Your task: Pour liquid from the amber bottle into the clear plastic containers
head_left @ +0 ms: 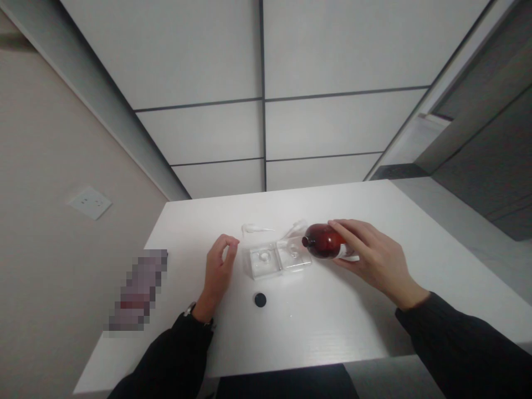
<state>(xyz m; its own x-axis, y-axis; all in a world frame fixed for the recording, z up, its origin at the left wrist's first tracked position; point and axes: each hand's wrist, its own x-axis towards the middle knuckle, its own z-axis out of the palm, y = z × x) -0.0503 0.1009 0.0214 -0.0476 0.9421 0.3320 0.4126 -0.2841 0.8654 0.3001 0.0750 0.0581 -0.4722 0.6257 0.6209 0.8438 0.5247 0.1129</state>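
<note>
My right hand (376, 257) grips a brown amber bottle (324, 241), tilted onto its side with its uncapped neck pointing left. The neck is above the right compartment of a clear plastic tray (266, 272), which has two square compartments, each with a round feature in the middle. To the left of the tray is my left hand (220, 266), its fingers curled and the thumb tip meeting the index finger; nothing shows in the pinch. A round black cap (260, 300) lies on the table in front of the tray.
Behind the tray, a clear, slender dropper-like piece (257, 228) and another transparent piece (296, 228) lie on the white table (316, 338). A pixelated item (139, 291) is at the left edge. White panels (216, 133) stand behind, with a wall socket (90, 203) at left.
</note>
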